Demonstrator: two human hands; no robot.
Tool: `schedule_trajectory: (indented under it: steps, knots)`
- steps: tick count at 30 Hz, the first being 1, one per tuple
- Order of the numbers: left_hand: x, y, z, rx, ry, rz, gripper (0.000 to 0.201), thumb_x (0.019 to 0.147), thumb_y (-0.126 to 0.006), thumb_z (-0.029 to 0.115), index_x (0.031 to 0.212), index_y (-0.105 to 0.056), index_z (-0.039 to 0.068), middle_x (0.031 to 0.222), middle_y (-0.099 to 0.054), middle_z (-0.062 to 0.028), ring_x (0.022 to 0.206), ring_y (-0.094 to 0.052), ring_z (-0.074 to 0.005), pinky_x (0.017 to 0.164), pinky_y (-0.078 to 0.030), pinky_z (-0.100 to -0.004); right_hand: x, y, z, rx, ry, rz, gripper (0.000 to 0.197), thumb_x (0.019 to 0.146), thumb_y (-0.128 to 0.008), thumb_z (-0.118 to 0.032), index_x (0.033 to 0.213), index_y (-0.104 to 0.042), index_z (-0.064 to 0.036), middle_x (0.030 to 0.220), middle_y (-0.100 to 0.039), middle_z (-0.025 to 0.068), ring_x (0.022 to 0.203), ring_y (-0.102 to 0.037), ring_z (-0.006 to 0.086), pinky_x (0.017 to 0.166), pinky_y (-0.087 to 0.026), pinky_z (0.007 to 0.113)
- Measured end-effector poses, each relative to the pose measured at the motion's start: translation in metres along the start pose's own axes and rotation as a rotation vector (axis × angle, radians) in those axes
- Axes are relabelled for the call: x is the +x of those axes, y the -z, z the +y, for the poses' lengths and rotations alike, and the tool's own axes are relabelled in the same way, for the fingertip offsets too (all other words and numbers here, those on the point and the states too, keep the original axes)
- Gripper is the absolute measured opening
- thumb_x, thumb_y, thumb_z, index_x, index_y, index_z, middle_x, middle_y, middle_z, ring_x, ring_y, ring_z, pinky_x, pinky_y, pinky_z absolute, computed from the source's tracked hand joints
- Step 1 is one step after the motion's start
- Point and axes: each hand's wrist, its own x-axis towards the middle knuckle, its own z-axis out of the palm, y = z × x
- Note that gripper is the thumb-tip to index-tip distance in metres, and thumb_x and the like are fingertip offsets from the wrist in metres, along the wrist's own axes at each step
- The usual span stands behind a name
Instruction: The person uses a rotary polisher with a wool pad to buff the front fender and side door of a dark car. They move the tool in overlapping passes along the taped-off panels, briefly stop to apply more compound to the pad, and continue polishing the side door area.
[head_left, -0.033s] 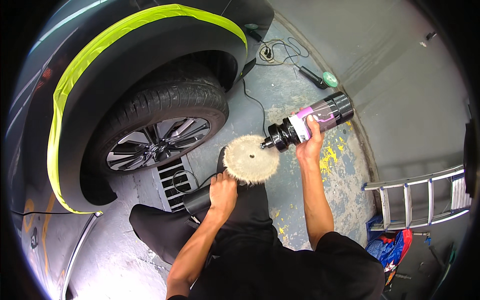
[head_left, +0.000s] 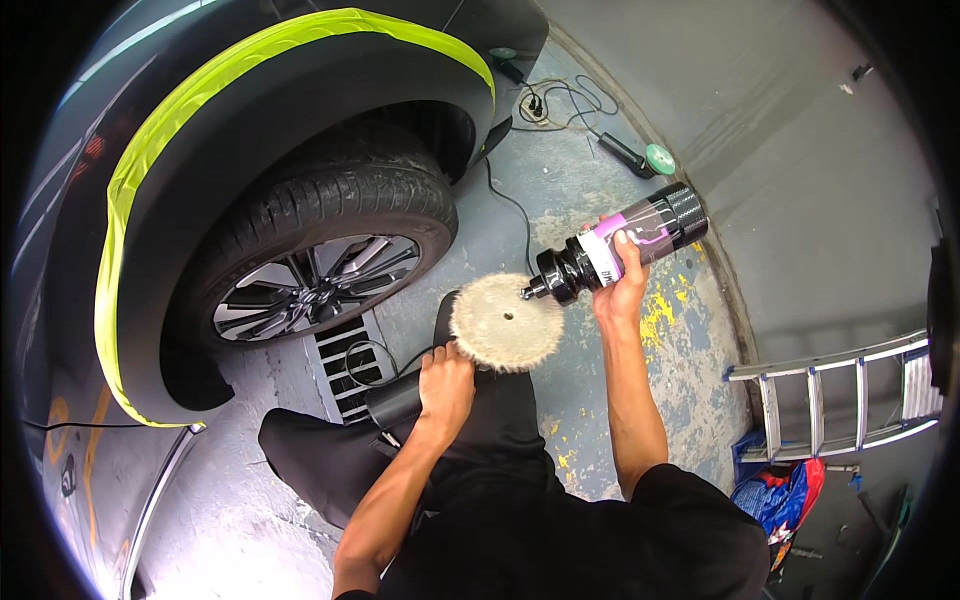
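Note:
My left hand [head_left: 446, 388] is closed around a dark electric polisher [head_left: 394, 402], held low over my lap. Its round, cream wool pad [head_left: 507, 342] faces up, with a small hole at the centre. In my right hand [head_left: 621, 288] is a black squeeze bottle [head_left: 655, 228] with a purple, grey and white label. It is tipped down toward the left. The bottle's narrow nozzle is over the right upper part of the pad; whether it touches, I cannot tell. My left fingers are partly hidden behind the pad's edge.
A dark car's wheel [head_left: 325, 285] and fender edged with yellow-green tape [head_left: 125, 190] stand at the left. A small polisher [head_left: 630, 158] and cables lie on the floor ahead. At right are a ladder [head_left: 815, 410] and a blue-red bag [head_left: 780, 505]. A floor grate [head_left: 345, 375] lies below the wheel.
The wool pad has shifted slightly right and down under the nozzle. Both hands and the bottle look almost unmoved.

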Motion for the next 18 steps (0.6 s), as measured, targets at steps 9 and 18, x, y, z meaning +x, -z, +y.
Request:
schedule_trajectory:
  steps: [9,18]
  knots:
    - [-0.003,0.008,0.002,0.001,-0.028,0.076,0.030,0.086,-0.072,0.010,0.114,-0.072,0.001,0.100,-0.070,-0.0103,0.099,-0.069,-0.0260,0.088,-0.054,-0.0395,-0.009,-0.010,-0.023,-0.091,0.098,-0.119,0.060,0.095,-0.077,-0.020,0.145,-0.053,0.0007,0.132,-0.070,0.0231,0.113,-0.075,0.0368,0.097,-0.064,0.048]
    - [-0.002,0.000,0.002,-0.009,0.014,0.125,0.021,0.088,-0.070,0.010,0.106,-0.076,0.004,0.098,-0.069,-0.0098,0.099,-0.069,-0.0262,0.087,-0.054,-0.0401,-0.032,-0.009,-0.050,-0.087,0.116,-0.195,0.069,0.093,-0.078,-0.015,0.152,-0.047,0.0010,0.139,-0.065,0.0286,0.116,-0.074,0.0395,0.101,-0.062,0.049]
